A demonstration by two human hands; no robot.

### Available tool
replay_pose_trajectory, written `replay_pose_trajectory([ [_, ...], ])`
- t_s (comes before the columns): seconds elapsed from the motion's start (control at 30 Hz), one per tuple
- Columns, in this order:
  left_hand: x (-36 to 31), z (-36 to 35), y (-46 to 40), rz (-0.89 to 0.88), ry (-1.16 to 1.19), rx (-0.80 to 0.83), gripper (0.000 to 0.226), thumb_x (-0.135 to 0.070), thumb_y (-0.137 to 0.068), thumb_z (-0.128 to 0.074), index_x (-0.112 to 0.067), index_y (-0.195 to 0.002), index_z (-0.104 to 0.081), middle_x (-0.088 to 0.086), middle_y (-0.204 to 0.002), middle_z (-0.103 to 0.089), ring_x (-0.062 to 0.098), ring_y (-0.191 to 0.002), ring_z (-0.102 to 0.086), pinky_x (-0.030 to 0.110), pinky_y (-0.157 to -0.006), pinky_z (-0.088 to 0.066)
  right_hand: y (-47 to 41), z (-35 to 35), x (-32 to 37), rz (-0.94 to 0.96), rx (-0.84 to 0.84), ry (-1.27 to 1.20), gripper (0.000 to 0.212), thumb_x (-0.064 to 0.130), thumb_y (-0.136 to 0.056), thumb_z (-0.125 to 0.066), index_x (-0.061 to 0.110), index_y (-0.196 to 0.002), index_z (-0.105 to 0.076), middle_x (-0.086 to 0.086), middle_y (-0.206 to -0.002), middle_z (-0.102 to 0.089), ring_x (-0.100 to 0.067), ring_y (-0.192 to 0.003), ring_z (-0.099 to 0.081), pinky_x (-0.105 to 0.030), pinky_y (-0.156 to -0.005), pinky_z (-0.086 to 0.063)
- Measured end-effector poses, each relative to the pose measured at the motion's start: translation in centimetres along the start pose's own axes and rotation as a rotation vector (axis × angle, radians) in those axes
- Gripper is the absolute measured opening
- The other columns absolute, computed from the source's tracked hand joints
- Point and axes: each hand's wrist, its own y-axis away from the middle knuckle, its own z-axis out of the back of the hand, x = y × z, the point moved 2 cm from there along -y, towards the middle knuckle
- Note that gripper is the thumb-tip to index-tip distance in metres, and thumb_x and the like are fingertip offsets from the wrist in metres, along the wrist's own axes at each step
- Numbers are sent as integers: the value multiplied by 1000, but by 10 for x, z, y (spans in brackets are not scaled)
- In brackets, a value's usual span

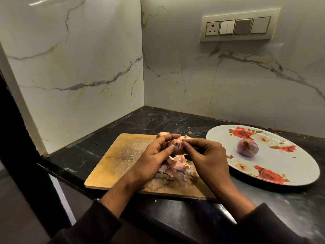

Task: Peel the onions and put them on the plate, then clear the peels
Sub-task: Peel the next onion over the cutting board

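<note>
While both hands, left hand (pixel 154 152) and right hand (pixel 205 155), grip one onion (pixel 176 146), one peeled onion (pixel 247 147) sits plated.

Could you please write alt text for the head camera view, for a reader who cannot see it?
Two hands, left hand and right hand, hold a small reddish onion above a pile of papery pink peels on a wooden cutting board. To the right, one peeled purple onion sits on a white rose-patterned plate on the dark countertop.
</note>
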Motion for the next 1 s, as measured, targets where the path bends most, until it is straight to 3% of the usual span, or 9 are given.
replay_pose_trajectory([
  [0.2,-2,-3,2,-24,-32,18,35,-2,-102,-48,-15,-132,-60,7,-132,-63,17,-122,-63,32,-98,-54,0,2,5,-6,-8,42,10,18,-88,-76,26,-91,-80,11,-75,-77,-4,-70,-73,-32,-68,-62],
  [0.33,-5,-5,3,-68,-111,23,34,-6,-101,-51,-15,-132,-60,4,-131,-64,14,-123,-62,32,-101,-53,2,-1,7,15,-54,140,8,17,-85,-80,21,-79,-80,11,-66,-73,-3,-62,-68,-15,-56,-50],
  [0.5,-8,-8,4,-94,-166,30,33,-9,-100,-53,-12,-133,-59,2,-128,-65,11,-122,-62,27,-101,-51,7,-5,14,61,-101,213,14,16,-82,-81,23,-72,-73,15,-61,-66,3,-64,-63,-6,-54,-41],
  [0.67,-8,-8,3,-98,-215,38,34,-10,-100,-54,-14,-133,-59,-2,-129,-64,7,-121,-61,23,-98,-51,6,-4,12,59,-115,265,16,12,-81,-81,21,-72,-71,12,-62,-64,-2,-61,-62,-8,-55,-42],
  [0.8,-6,-5,2,-74,-175,18,34,-6,-101,-51,-19,-132,-60,0,-129,-65,11,-122,-62,30,-101,-52,4,-2,10,18,-134,215,10,15,-82,-81,20,-77,-74,11,-65,-67,-2,-68,-64,-9,-56,-45],
  [1.0,-2,-2,1,1,64,-31,34,-6,-102,-46,-17,-132,-59,10,-125,-67,24,-117,-65,38,-96,-56,-1,0,-3,-144,-101,210,10,16,-84,-78,20,-77,-72,4,-72,-71,-11,-70,-70,-19,-59,-50],
])
